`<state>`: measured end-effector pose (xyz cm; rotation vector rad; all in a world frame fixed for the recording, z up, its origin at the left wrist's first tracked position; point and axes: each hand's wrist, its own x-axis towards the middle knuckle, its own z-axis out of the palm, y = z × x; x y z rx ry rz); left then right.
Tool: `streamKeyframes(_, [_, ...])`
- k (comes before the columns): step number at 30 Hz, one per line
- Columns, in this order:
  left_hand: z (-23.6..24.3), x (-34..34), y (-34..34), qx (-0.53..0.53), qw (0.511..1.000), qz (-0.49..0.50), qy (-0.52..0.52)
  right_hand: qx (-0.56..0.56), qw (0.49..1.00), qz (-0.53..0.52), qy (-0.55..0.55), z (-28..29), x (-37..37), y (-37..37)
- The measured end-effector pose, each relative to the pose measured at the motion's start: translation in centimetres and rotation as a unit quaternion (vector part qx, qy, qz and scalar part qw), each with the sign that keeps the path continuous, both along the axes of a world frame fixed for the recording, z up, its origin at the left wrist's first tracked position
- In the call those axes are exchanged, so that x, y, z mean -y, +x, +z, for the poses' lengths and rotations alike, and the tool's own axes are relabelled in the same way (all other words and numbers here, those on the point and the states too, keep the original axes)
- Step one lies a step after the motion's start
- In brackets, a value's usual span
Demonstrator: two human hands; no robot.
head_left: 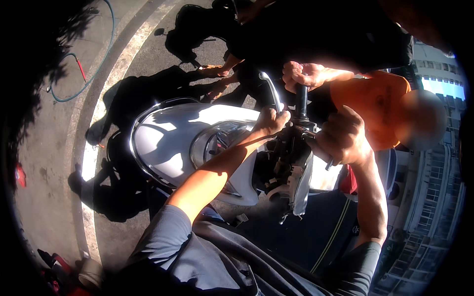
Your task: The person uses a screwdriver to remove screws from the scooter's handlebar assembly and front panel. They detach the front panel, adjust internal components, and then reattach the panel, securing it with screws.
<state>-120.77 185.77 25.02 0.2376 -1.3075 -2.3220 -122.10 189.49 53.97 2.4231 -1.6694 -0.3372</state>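
Note:
A scooter's bare handlebar stands before me, with a silver brake lever [270,90] and a black grip [301,101]. My left hand [270,122] is closed at the lower end of the lever. To the right of the handlebar, my right hand [343,137] is clenched round a slim metal tool [330,165], whose end pokes out below the fist; its kind is mostly hidden. Another person's hand [305,75] wraps the top of the black grip. Between my arms lie exposed dark cables and fittings [284,155].
The scooter's white front panel [165,135] and headlight [210,143] spread to the left. A person in an orange shirt [373,106] stands at right; another person's hands [217,71] show further off. A hose [109,37] lies on the pavement, and a bucket [90,274] sits lower left.

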Motion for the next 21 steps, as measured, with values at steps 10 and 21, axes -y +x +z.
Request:
streamKeyframes(10, [1.9, 0.9, 0.7, 0.015, 0.997, 0.033, -0.062, -0.012, 0.994, -0.106, -0.013, -0.1, 0.3, 1.2])
streamKeyframes(21, [1.9, 1.1, 1.0, 0.004, 0.998, 0.019, -0.064, 0.008, 0.983, -0.161, -0.085, -1.3, -0.5, 1.6])
